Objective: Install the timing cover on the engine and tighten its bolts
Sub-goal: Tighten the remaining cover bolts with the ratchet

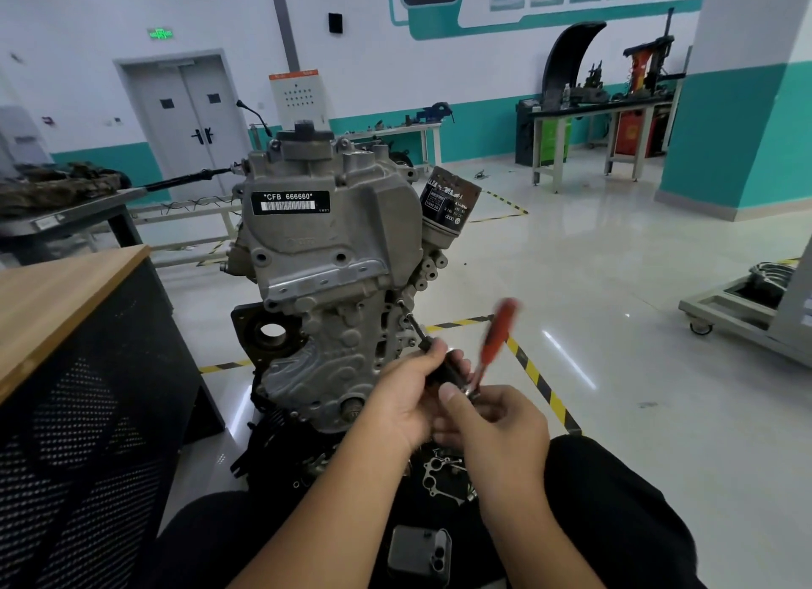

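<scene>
**Timing cover — seated on engine, bolt-tightening in hand**

Timing cover (334, 254): cast light-alloy plate, grey, ribbed, carrying a black label. It stands upright against the front face of the engine (334, 360), directly ahead of the seated person, with the oil filter (449, 202) just beside its upper right edge.

Handling, as judged: stiff and moderately heavy for its bulk, not fragile in the hand, though thin flanges and bolt ears would likely crack under uneven clamping. Surface looks dry, not slippery. Best held by the thick outer edges, away from the sealing face.

Ratchet (496, 342): red handle, blurred, standing up to the right; its dark extension bar (413, 325) runs up-left to a bolt (399, 300) on the cover's right flank.

Left hand (408, 395): fingers curled round the extension and socket end, steadying it.

Right hand (496, 426): fingers curled at the ratchet head, thumb on top — exact grip partly hidden.

Risk, as judged: the long bar could tip off the bolt head; keep it in line.

Also present: loose gasket (439, 474) and a phone (419, 553) below.
</scene>
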`<state>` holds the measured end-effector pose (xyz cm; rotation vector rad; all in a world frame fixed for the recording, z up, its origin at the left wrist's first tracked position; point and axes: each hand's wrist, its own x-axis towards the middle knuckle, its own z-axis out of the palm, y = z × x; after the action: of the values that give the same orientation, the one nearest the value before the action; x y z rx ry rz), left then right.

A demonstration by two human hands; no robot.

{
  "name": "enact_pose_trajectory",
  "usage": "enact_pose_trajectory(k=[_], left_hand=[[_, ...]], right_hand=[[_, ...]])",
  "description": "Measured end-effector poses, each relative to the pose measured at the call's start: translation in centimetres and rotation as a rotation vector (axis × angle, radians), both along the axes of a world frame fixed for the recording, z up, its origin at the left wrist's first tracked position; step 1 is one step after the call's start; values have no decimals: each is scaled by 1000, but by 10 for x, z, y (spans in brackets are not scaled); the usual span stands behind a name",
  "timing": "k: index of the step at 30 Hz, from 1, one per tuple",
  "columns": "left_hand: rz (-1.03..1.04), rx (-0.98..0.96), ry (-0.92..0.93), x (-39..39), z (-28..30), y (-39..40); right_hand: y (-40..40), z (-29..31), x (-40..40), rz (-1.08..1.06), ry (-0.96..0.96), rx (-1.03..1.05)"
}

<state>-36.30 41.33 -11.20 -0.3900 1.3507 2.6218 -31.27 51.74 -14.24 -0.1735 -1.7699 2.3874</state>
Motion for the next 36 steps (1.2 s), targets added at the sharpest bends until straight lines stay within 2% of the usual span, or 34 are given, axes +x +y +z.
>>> enact_pose_trajectory(k=[2, 4, 5, 8, 10, 11, 14, 15, 16, 17, 20, 22, 24, 27, 28, 29, 30, 32, 33, 35, 36], left_hand=[[0, 51, 1, 2, 0, -5], [19, 40, 14, 2, -2, -8], [28, 19, 18, 2, -4, -8], [29, 6, 19, 1, -3, -4], [14, 8, 14, 0, -1, -5], [-4, 16, 2, 0, 0, -8], [-85, 1, -14, 1, 4, -19], [-88, -8, -10, 1, 5, -22], [-79, -20, -8, 1, 5, -22], [-62, -34, -10, 1, 4, -20], [-9, -60, -19, 1, 5, -10], [3, -28, -11, -1, 5, -8], [-19, 9, -6, -1, 6, -11], [-31, 17, 4, 1, 4, -17], [-14, 13, 4, 0, 3, -18], [12, 2, -1, -1, 0, -17], [32, -14, -7, -1, -1, -15], [49, -32, -23, -1, 0, -10], [53, -17, -27, -1, 1, -8], [36, 54, -20, 1, 4, -8], [15, 75, -13, 1, 6, -8]], right_hand=[[-1, 3, 1, 162, -159, -308], [0, 5, 1, 188, -242, -326], [0, 2, 0, 153, -214, -202], [0, -1, -2, -120, 37, 405], [-3, 0, 1, -162, 123, 479], [-6, 0, 2, -128, 106, 399], [-14, 7, 6, 45, -92, -137], [-14, 7, 6, 65, -151, -227], [-14, 7, 6, 56, -179, -223], [-13, 5, 4, 24, -165, -111], [-8, -2, 1, -174, 55, 489], [-7, -3, 3, -241, 181, 607], [-10, -1, 4, -187, 121, 455], [-12, 7, 6, 63, -115, -213], [-10, 9, 6, 103, -180, -317], [-9, 9, 5, 99, -199, -290], [-6, 6, 3, 63, -169, -121], [-2, 1, -1, -104, 3, 403], [-1, 0, -2, -181, 102, 546], [-4, 1, 1, -217, 173, 584], [-6, 2, 1, -178, 128, 469]])
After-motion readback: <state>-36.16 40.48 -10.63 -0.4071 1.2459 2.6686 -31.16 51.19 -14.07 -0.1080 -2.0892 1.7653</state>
